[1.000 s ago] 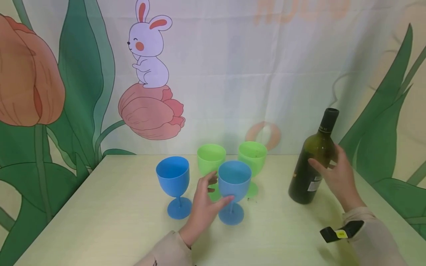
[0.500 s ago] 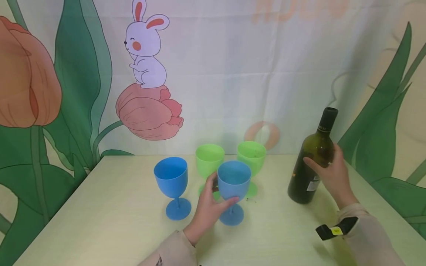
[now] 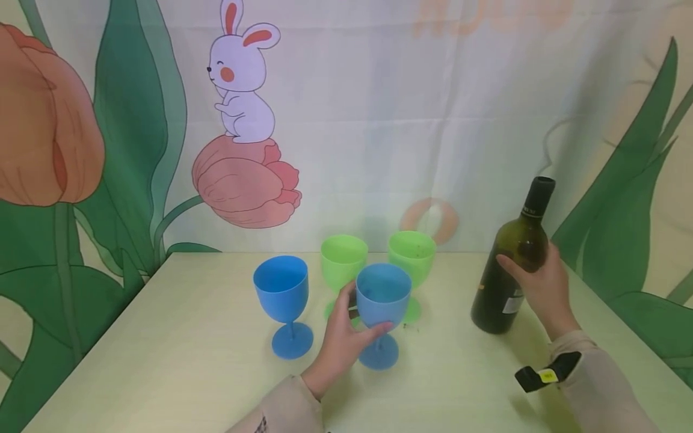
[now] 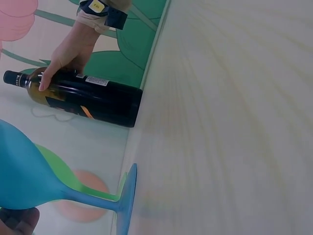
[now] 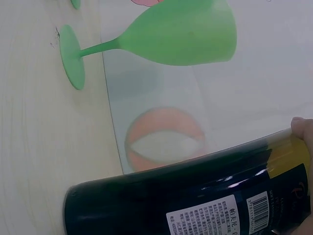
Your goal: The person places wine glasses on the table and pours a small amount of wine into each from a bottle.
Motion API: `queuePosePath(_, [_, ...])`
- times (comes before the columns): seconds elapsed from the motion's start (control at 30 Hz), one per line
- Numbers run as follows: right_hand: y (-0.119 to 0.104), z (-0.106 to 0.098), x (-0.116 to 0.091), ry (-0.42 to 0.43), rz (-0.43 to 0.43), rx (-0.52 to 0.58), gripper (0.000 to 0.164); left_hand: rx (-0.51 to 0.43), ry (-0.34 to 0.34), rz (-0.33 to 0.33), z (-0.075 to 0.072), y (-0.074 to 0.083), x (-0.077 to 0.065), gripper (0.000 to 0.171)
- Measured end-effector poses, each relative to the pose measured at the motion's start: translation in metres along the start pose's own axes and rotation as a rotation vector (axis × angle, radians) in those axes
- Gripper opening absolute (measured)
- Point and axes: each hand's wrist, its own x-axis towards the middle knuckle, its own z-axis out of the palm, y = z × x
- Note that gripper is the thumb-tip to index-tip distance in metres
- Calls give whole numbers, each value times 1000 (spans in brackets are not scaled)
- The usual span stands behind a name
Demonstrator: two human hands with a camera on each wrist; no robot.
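Observation:
In the head view, my left hand [image 3: 349,343] holds the lighter blue goblet [image 3: 383,294] around its bowl, thumb across the front and fingers at the left side. Its foot is on the table, and in the left wrist view the blue goblet [image 4: 24,171] shows with fingertips [image 4: 24,220] against the bowl. My right hand [image 3: 544,288] grips a dark wine bottle [image 3: 506,282] below its shoulder. The bottle's white label [image 5: 205,218] faces the right wrist camera. Whether its base touches the table I cannot tell.
A darker blue goblet [image 3: 281,288] stands left of my left hand. Two green goblets, one left [image 3: 343,258] and one right [image 3: 419,255], stand behind the held one. A printed cloth [image 3: 379,120] hangs along the back edge of the pale table [image 3: 178,361].
My left hand has moved slightly right and closed around the lighter blue goblet's bowl. My right hand has settled more closely around the bottle. The goblets have hardly moved.

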Motion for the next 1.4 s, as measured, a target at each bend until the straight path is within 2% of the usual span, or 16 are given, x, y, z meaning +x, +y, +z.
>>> queuePosePath(0.23, [-1,-2,-1,7,31,-21,89,-16,-22,0,0,-2,1,82])
queuePosePath(0.7, [-10,2,-2,11,16,-11,85,-16,-26,-19,-3,1,0,84])
queuePosePath(0.83, [-15,-2,0,34,11,-2,84,-17,-30,-30,-3,1,0,84])
queuePosePath(1.2, [-38,-13,-5,98,-64,23,73,-19,-27,-22,-4,-2,0,82])
queuePosePath(1.4, [-51,-19,-17,98,-164,52,70,-19,-30,-23,-4,-1,0,82])
